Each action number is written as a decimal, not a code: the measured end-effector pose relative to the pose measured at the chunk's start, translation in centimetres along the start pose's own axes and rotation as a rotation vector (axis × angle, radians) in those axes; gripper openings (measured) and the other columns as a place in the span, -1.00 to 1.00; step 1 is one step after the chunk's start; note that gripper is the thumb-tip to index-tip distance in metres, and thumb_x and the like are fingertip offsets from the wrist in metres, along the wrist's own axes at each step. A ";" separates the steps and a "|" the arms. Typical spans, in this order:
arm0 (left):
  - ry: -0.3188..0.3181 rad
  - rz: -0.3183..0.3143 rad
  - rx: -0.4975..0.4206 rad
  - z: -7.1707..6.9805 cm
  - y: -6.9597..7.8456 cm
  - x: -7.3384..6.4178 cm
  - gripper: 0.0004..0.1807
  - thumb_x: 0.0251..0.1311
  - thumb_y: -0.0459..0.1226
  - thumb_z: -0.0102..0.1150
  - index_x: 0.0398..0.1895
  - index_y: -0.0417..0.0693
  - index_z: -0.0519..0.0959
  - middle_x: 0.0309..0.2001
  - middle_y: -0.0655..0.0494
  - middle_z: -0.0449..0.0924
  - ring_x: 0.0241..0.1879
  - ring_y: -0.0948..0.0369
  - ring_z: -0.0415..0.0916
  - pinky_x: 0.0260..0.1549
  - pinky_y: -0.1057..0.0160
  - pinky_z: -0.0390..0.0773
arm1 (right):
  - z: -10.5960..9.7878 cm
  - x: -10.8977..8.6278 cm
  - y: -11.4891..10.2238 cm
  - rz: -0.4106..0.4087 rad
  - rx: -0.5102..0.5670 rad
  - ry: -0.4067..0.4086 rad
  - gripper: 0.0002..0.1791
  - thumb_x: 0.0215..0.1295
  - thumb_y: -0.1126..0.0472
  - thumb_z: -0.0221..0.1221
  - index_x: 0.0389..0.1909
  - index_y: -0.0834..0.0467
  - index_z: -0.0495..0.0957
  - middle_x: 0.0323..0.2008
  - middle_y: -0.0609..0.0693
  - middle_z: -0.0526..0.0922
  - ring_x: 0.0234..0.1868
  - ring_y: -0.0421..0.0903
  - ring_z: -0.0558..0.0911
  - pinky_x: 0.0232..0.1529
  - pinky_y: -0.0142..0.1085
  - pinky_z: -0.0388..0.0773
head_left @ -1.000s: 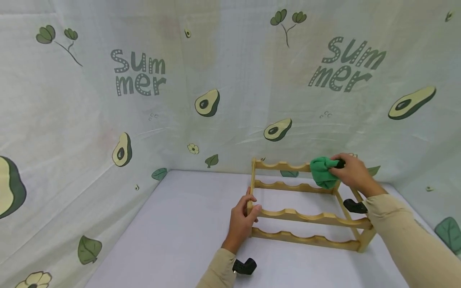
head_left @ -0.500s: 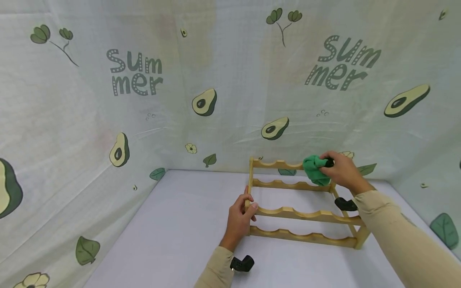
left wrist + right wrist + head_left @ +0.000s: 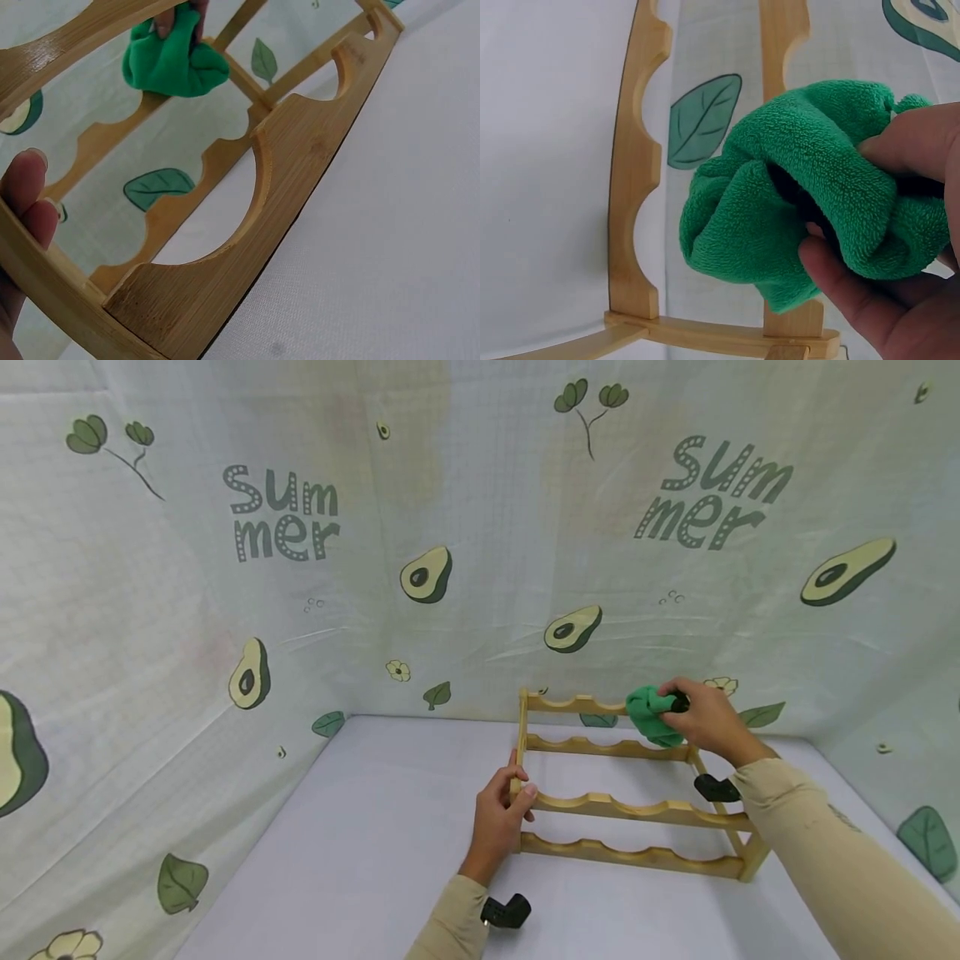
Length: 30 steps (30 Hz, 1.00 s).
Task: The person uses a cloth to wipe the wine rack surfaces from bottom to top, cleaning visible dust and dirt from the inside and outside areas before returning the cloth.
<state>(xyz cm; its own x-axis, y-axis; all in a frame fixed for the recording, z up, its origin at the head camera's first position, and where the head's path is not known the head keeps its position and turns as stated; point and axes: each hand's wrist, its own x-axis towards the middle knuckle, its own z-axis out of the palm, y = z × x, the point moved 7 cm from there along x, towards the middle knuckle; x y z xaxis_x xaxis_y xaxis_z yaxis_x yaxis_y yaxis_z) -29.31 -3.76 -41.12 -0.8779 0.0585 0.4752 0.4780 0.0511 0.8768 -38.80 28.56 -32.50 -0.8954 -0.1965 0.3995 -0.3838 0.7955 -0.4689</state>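
A wooden bottle rack (image 3: 637,810) with scalloped rails stands on the white table. My left hand (image 3: 497,822) grips its left end frame near the front upper rail, the fingers (image 3: 26,184) wrapped round the wood in the left wrist view. At the back upper rail, toward the right end, my right hand (image 3: 705,714) holds a bunched green terry cloth (image 3: 651,717). The right wrist view shows thumb and fingers pinching the folded cloth (image 3: 780,187) over that rail. The cloth hides part of the rail.
The white table (image 3: 360,843) spreads to the left and front of the rack. A fabric backdrop (image 3: 480,527) printed with avocados and leaves hangs close behind it. Black wrist devices show on both arms, the right one above the rack's right side.
My right hand and the green cloth have slid a little to the left along the back upper rail. The left hand keeps its grip on the rack. The view has shifted slightly.
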 end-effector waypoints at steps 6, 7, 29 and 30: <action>-0.001 -0.010 0.014 0.0 0.0 0.0 -0.87 0.34 -0.33 0.19 -0.12 -0.15 0.53 -0.18 -0.03 0.68 -0.57 -0.16 0.57 -0.58 0.21 0.57 | 0.2 -0.1 -0.3 -0.024 -0.004 -0.014 -0.73 0.20 0.37 0.29 -0.08 0.28 0.55 -0.11 0.28 0.63 -0.25 0.12 0.57 -0.27 0.00 0.51; -0.002 -0.012 0.015 0.0 0.0 0.0 -0.86 0.34 -0.33 0.19 -0.11 -0.18 0.52 -0.14 -0.07 0.68 -0.57 -0.15 0.57 -0.58 0.24 0.56 | 0.2 -0.1 -0.3 -0.019 -0.001 -0.014 -0.73 0.19 0.37 0.30 -0.08 0.28 0.56 -0.11 0.28 0.63 -0.25 0.12 0.57 -0.27 0.00 0.51; -0.001 0.001 -0.004 -0.2 0.1 0.0 -0.87 0.34 -0.34 0.18 -0.10 -0.16 0.53 0.00 -0.16 0.65 -0.57 -0.22 0.56 -0.58 0.11 0.60 | 1.9 1.1 -0.9 -0.050 0.002 0.035 -0.72 0.10 0.32 0.36 -0.13 0.20 0.64 -0.21 0.25 0.69 -0.37 0.06 0.56 -0.39 -0.13 0.51; -0.003 0.000 -0.002 -0.1 0.1 0.0 -0.87 0.34 -0.34 0.18 -0.10 -0.15 0.53 -0.08 -0.16 0.67 -0.57 -0.22 0.56 -0.57 0.05 0.60 | 2.0 1.2 -1.0 -0.051 0.006 0.032 -0.72 0.10 0.32 0.36 -0.12 0.20 0.64 -0.21 0.25 0.69 -0.37 0.05 0.56 -0.40 -0.14 0.51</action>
<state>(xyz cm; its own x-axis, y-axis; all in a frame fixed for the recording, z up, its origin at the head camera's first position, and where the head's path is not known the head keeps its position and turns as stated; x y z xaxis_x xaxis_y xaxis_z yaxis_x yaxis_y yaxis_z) -29.26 -3.89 -40.97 -0.8776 0.0615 0.4754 0.4784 0.0492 0.8768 -39.95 26.39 -33.18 -0.8668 -0.2185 0.4482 -0.4306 0.7812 -0.4519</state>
